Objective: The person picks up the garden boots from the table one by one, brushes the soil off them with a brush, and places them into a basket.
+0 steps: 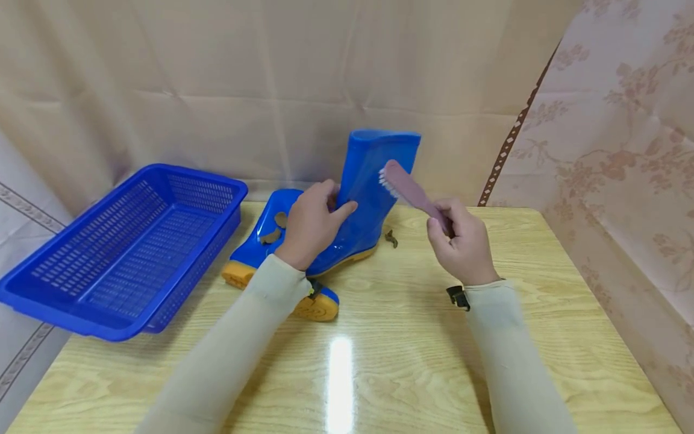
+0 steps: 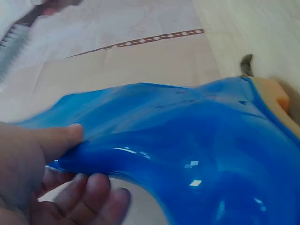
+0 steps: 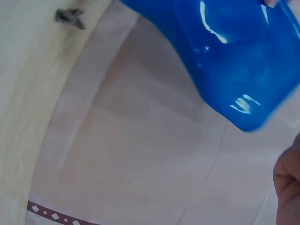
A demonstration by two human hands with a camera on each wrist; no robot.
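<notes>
Left hand grips the boot steady, right hand holds the brush; scrubbing looks underway, bristles should next meet the shaft.

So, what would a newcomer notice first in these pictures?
First, the glossy blue rubber boot standing at the middle of the wooden table, gripped at its shaft by the left hand. The right hand holds a pink brush by the boot's shaft. To the left, a blue plastic basket overhangs the table's edge.
</notes>
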